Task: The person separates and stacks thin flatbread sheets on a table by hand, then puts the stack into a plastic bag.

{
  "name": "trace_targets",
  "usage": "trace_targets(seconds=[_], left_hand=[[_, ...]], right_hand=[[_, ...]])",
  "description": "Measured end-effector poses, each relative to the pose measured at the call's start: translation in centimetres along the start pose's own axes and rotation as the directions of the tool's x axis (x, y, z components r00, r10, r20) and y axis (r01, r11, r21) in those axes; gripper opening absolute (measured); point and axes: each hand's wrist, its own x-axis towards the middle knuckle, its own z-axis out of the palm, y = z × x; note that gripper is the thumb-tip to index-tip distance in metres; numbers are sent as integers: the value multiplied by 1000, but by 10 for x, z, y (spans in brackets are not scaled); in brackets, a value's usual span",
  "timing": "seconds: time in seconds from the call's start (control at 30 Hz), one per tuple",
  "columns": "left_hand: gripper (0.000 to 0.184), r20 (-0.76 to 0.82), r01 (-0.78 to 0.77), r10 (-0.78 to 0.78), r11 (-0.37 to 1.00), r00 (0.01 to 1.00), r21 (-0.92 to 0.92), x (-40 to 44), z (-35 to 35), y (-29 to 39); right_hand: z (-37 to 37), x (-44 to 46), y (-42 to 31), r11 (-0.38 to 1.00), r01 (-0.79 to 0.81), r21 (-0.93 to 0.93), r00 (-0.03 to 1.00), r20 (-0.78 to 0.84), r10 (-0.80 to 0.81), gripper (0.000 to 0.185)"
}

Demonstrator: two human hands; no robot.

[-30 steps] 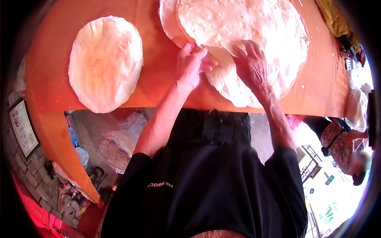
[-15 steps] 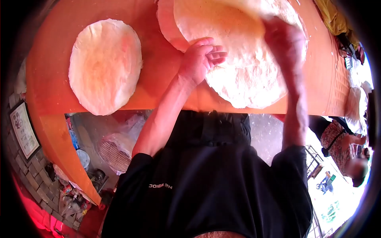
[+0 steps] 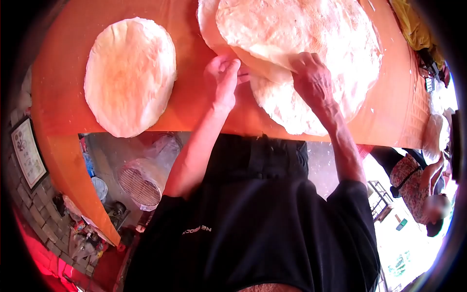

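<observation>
Several large, pale flatbreads lie overlapped on the orange table. On top, a broad flatbread (image 3: pixel 301 29) has its near edge lifted and bent, with paler underside showing. My right hand (image 3: pixel 314 80) is closed on that near edge, knuckles up. At the left rim of the pile, my left hand (image 3: pixel 224 80) has its thumb raised and its fingers loosely bent, with nothing visible in them. A lower flatbread (image 3: pixel 207 27) sticks out at the pile's left. Further left, a separate oval flatbread (image 3: pixel 130 78) lies flat.
The orange table (image 3: pixel 189 97) has its near edge at my waist. Below stands a plastic-wrapped round rack (image 3: pixel 141 185). At the left, a framed sheet (image 3: pixel 29 153) leans by brickwork. A yellow cloth (image 3: pixel 411 22) sits at the far right; another person (image 3: pixel 413 180) is beyond the table.
My right hand has come down and left to the top flatbread's near edge, which is now bent up. My left hand has shifted left, off the bread's surface.
</observation>
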Motion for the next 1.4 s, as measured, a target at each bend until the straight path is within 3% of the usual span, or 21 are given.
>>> trace_targets(seconds=[0.03, 0.1, 0.17, 0.23, 0.3, 0.37, 0.43, 0.5, 0.53, 0.6, 0.63, 0.67, 0.7, 0.8, 0.87, 0.9, 0.97, 1.03, 1.1, 1.23, 1.4], left_hand=[[28, -6, -1, 1, 1000, 1000, -2, 2, 0, 6], [23, 111, 212, -208, 977, 972, -22, 6, 0, 14], [20, 120, 214, -214, 977, 969, 13, 3, 4, 13], [18, 354, 348, -292, 932, 888, -102, 6, 5, 13], [13, 430, 356, -275, 927, 860, -119, 5, 11, 13], [13, 468, 369, -243, 908, 849, -197, 7, 15, 12], [15, 488, 354, -210, 908, 847, -225, 8, 20, 11], [20, 511, 325, -184, 924, 840, -202, 2, 18, 15], [22, 453, 318, -221, 936, 863, -149, -3, 14, 15], [29, 372, 288, -255, 957, 892, -36, -12, -3, 13], [29, 370, 294, -261, 955, 892, -35, -16, -13, 8], [30, 272, 260, -252, 966, 929, 5, -18, -22, 4], [31, 170, 228, -232, 973, 958, 46, -19, -29, 0], [30, 125, 219, -211, 974, 969, -56, -15, -29, 1], [26, 204, 247, -207, 949, 957, -196, -9, -33, -6], [26, 199, 251, -213, 948, 957, -197, -10, -32, -7], [24, 224, 248, -204, 950, 953, -188, -7, -26, -5], [23, 204, 235, -195, 952, 959, -197, -4, -26, -9], [22, 152, 177, -159, 977, 975, -115, 2, -21, -9], [22, 138, 47, -27, 989, 990, -139, 7, -15, -16], [26, 231, -6, 79, 954, 970, -301, 10, -12, -9]], right_hand=[[3, 1, -2, 999, 34, -42, 999, -11, -34, 13], [0, 10, 1, 998, 54, 21, 998, -36, -53, 12], [-11, 12, -7, 997, 75, -12, 996, -48, -75, 15], [-7, 2, -13, 992, 124, 14, 992, -10, -124, 24], [-6, -11, -20, 995, 100, 16, 994, -38, -100, 39], [1, -12, -13, 997, 72, 16, 997, -41, -71, 41], [10, -1, 4, 989, 44, -143, 994, -91, -58, 31], [9, 16, 28, 994, 99, -42, 990, -93, -103, 19], [-16, 28, 26, 948, 39, -317, 999, 21, -34, 17], [-93, 64, 13, 851, -182, -492, 976, 11, 216, 16], [-112, 65, 6, 852, -277, -444, 955, -29, 295, 16], [-131, 66, -1, 843, -369, -391, 925, -69, 373, 17], [-139, 62, -6, 886, -226, -405, 971, -163, 173, 15], [-103, 52, -23, 912, -36, -408, 998, -62, 11, 16], [-34, 44, -6, 972, 49, -230, 993, 117, -23, 11], [-10, 40, -4, 976, -45, -212, 936, 331, 115, 10], [1, 26, -5, 992, 39, -124, 988, 152, -20, 12], [-2, 22, 0, 1000, 7, -10, 998, 65, -6, 16], [-11, 29, 2, 999, 32, 4, 998, 59, -32, 17], [6, 37, -13, 1000, 22, 17, 994, 111, -24, 13], [4, 36, -15, 997, 31, 68, 996, 83, -37, 12]])
